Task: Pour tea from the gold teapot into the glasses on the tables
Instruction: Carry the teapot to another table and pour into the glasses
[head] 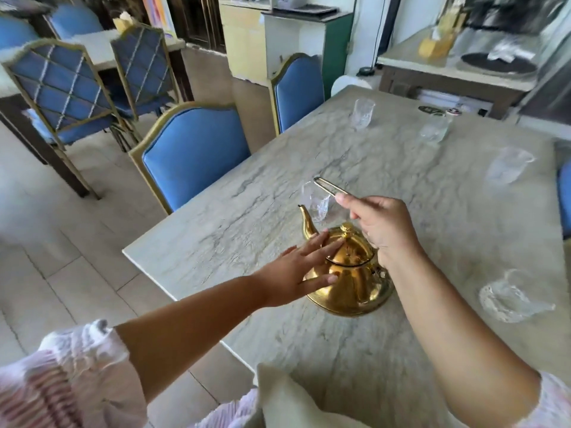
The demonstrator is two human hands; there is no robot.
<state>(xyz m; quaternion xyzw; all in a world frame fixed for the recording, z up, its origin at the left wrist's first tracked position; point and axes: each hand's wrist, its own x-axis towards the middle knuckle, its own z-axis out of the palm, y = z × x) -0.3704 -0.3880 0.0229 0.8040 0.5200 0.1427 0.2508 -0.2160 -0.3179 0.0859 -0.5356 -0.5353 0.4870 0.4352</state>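
The gold teapot (352, 274) stands on the marble table (247, 211) near its front left corner, spout pointing away to the left. My left hand (296, 270) lies flat against the pot's side and lid, fingers spread. My right hand (383, 223) grips the pot's thin wire handle (327, 186), which is raised above the lid. An empty clear glass (315, 202) stands just beyond the spout. More clear glasses stand at the near right (509, 299), the right (506, 165) and the far end (363, 114), (435, 129).
Blue chairs with gold frames (191, 152), (296, 88) are pushed against the table's left side. Another table with blue chairs (71, 88) stands to the far left. A counter with a dark tray (497, 64) lies beyond the table. A pale cloth (296, 403) lies at the near edge.
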